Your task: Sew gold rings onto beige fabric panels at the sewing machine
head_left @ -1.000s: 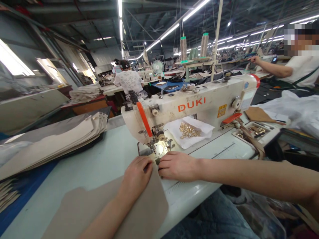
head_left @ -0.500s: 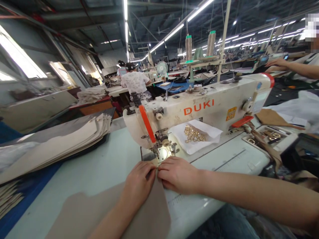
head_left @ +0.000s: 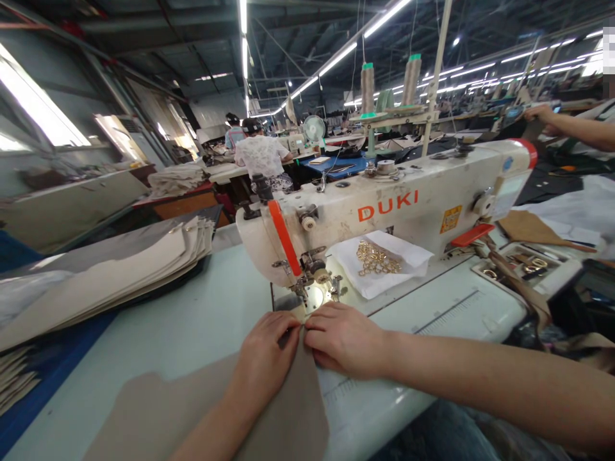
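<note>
A taupe fabric piece lies on the pale green table in front of a white DUKI sewing machine. Its narrow upper end reaches the lit needle area. My left hand pinches the fabric's edge there, thumb against fingers. Fingertips touching the left ones, my right hand is closed on the same end from the right side. The fingers cover the exact spot they grip.
Gold metal rings lie on white paper at the machine's base. Stacked beige panels are at left, a parts tray at right. A co-worker sits ahead; another person's arm shows at far right.
Both my hands keep almost the same place and grip on the fabric. The view has shifted slightly. At far right, the other person's hand has risen and holds dark material.
</note>
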Available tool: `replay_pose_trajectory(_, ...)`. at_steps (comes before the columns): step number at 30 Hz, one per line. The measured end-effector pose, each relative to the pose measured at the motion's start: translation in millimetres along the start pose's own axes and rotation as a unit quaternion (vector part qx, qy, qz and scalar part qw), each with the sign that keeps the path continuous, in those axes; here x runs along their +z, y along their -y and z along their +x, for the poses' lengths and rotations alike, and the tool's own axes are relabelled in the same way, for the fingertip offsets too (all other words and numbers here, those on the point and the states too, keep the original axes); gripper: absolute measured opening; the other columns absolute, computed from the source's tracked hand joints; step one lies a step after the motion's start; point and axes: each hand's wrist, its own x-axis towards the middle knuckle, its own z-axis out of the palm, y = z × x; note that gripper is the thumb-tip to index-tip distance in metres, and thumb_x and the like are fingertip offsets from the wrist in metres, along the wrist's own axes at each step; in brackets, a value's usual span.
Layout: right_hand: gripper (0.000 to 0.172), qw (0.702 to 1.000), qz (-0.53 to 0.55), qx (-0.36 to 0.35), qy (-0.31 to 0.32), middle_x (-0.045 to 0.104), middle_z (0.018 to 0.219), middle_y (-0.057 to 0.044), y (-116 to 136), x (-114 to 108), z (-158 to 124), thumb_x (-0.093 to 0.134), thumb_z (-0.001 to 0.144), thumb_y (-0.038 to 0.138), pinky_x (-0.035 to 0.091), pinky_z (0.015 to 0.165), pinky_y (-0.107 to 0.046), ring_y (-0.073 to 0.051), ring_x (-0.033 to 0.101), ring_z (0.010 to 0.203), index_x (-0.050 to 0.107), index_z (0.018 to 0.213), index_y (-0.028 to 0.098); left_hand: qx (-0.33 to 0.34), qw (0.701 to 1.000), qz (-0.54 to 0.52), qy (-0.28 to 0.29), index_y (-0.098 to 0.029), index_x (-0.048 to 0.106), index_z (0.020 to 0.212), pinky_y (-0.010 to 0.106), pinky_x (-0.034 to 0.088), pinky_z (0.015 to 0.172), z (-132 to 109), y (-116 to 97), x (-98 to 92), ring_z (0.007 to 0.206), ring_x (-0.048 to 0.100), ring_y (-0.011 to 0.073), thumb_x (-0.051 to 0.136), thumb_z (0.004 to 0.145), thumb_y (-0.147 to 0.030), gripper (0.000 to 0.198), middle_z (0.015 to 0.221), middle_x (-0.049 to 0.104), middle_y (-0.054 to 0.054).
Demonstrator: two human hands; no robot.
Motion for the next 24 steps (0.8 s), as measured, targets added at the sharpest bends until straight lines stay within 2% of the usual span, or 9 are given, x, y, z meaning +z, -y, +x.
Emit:
replay_pose_trajectory(15,0.015,1.000,-0.009,-0.009,0.000,0.065,0.090,-0.006,0.7,2.3,-1.5,0.053,0.089,0.027,0.040,0.087,-0.033,-0.020,0.055,0.090,0.061,0.088,0.014,0.019,1.000,0.009,0.001,-0.019,0.060,0.075,0.029,0.053,0.067,1.1,-1.2,1.9,0.071,0.062,0.0179,0.048,0.084,-0.017,0.016,0.074,0.067,0.004)
replay_pose_trajectory(20,0.014,0.999,-0.012,-0.048,-0.002,0.066,0.093,-0.004,1.3,5.4,-3.6,0.051,0.092,0.023,0.039,0.092,-0.031,-0.018,0.055,0.095,0.061,0.087,0.015,0.017,1.000,0.010,0.005,-0.019,0.059,0.074,0.029,0.053,0.066,0.3,-2.1,1.6,0.071,0.062,0.0177,0.047,0.084,-0.017,0.017,0.074,0.066,0.004)
replay_pose_trajectory(24,0.013,0.998,-0.010,-0.060,0.009,0.066,0.096,-0.003,0.9,6.2,-3.6,0.052,0.092,0.022,0.041,0.087,-0.030,-0.017,0.055,0.095,0.061,0.086,0.016,0.024,1.000,0.006,-0.004,-0.019,0.060,0.074,0.028,0.053,0.064,1.7,-2.1,1.1,0.070,0.062,0.0175,0.046,0.085,-0.019,0.018,0.073,0.066,0.004)
